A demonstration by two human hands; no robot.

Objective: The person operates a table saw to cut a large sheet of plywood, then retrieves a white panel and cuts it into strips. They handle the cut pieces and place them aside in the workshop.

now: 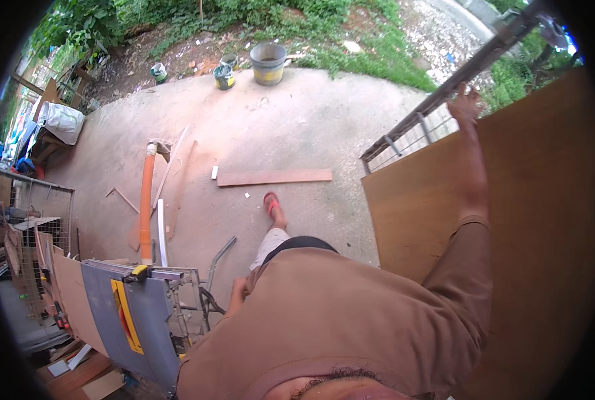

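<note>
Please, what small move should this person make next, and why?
Perhaps set the right grip firmly on the metal rail: it is raised there, though firm contact is not clear. A plank lies just ahead of the red slipper, so steady support could help before any step.

The right arm extends forward and out to the right, forearm bare, with the right hand raised at the far end. The left hand is lowered close beside the torso, partly hidden. Finger closure cannot be determined on either of the 2 hands.
</note>
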